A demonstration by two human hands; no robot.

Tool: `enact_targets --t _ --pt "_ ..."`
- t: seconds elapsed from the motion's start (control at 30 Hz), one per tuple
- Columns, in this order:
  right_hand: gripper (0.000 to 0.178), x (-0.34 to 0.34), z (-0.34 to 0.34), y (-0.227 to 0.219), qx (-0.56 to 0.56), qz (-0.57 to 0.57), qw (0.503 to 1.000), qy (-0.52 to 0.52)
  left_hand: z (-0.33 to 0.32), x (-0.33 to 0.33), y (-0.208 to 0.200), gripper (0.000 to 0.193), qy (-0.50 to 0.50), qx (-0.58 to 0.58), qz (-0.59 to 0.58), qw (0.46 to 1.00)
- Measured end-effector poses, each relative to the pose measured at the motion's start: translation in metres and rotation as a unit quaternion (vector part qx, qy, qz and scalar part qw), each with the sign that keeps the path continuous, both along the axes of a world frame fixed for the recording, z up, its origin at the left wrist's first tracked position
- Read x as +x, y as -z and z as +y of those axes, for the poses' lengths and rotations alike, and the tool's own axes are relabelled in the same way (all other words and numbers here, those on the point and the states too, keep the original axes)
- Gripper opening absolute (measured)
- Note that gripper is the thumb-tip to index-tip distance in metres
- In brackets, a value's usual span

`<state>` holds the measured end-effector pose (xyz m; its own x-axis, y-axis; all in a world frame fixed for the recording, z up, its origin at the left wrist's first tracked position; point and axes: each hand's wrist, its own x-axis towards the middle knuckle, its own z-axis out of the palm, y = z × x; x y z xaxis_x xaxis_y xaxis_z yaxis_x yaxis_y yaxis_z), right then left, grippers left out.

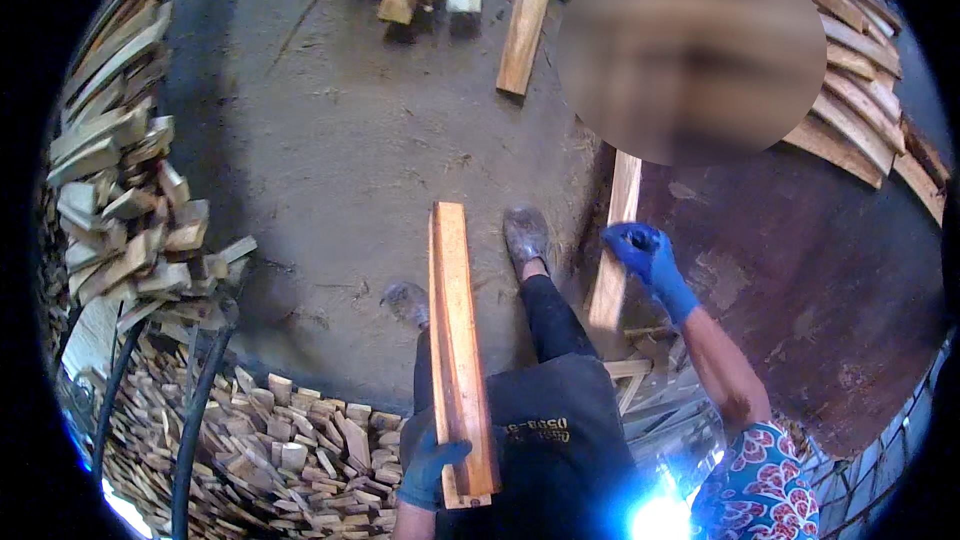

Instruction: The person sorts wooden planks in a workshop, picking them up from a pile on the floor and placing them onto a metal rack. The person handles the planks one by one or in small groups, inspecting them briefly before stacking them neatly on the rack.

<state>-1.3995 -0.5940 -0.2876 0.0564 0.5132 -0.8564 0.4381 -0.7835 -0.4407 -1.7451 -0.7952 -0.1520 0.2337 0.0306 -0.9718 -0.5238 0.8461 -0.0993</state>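
My left grip (pixel 436 470) is clamping boards (pixel 458 340) — my right grip (pixel 638 248) is overlapping a plank (pixel 608 297), hold unclear — loose wood (pixel 525 35) is lying untaken.

1. Open over the grey floor (pixel 330 140), left of the held boards (pixel 457 320).
2. Blocked far left by a woodpile (pixel 150 250) and dark bars (pixel 190 430).
3. Blocked ahead by jutting planks (pixel 523 40).
4. Obstructed beside the right hand (pixel 645 254) by a narrow plank (pixel 608 295).
5. Open across the brown surface (pixel 800 270), up to stacked boards (pixel 858 120).
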Motion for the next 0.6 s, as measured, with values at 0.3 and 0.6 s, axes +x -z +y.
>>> enact_targets --t 0.3,0.6 --pt "0.016 -0.087 -0.036 -0.188 -0.042 0.162 0.985 -0.034 0.032 0.021 -0.06 0.047 -0.139 0.0 -0.007 0.99" --pt "0.034 -0.302 0.106 -0.233 0.308 0.24 0.745 -0.54 -0.023 -0.011 -0.133 0.046 -0.266 0.16 0.017 0.95"
